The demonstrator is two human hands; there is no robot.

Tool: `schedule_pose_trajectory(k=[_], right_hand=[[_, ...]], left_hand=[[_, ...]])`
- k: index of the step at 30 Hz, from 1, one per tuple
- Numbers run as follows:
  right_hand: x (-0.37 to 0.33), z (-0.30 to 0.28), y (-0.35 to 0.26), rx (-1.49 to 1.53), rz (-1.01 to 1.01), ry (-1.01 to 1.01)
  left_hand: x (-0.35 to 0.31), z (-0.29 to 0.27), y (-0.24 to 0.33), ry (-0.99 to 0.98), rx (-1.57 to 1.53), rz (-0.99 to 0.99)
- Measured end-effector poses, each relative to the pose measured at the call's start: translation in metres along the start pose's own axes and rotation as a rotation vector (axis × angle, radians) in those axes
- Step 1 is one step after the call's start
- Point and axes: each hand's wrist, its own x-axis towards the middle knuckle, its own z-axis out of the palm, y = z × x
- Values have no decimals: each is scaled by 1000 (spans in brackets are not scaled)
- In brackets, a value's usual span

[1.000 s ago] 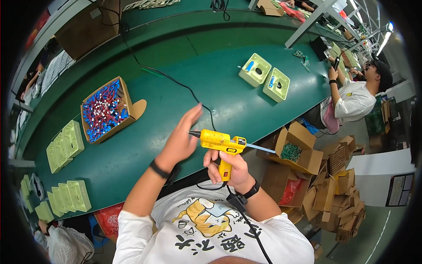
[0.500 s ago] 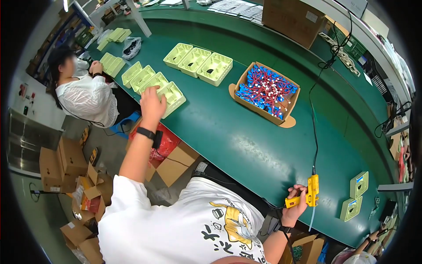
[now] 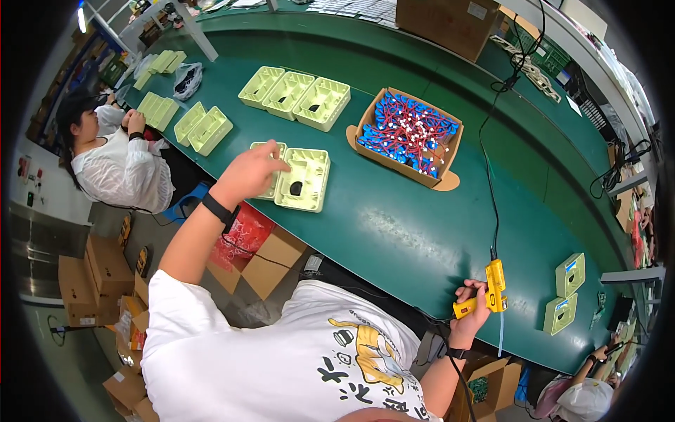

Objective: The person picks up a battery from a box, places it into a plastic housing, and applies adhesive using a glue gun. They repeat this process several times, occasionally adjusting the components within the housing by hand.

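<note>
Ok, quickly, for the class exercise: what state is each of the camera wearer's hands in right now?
Left hand: fingers bent over the pale green trays; grip cannot be told.
Right hand: closed, holding the yellow glue gun.

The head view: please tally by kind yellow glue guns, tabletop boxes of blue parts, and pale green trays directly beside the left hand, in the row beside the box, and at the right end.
Yellow glue gun: 1
Box of blue parts: 1
Trays beside left hand: 2
Row trays: 3
Right-end trays: 2
Total: 9
</note>
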Motion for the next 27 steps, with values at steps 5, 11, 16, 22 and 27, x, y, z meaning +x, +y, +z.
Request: schedule_pose_trajectory(k=[5,11,16,22,27], right_hand=[[4,-3,-1,25,9,15],[1,-5,-5,79,32,10],[-2,1,-5,97,41,27],[-2,1,-2,131,29,17],[1,-2,-3,173,41,4]], left_hand=[[14,-15,56,-88,217,245],[36,13,131,-150,104,405],[55,57,201,-198,-90,447],[84,81,236,-136,-264,419],[167,69,232,317,-246,366]])
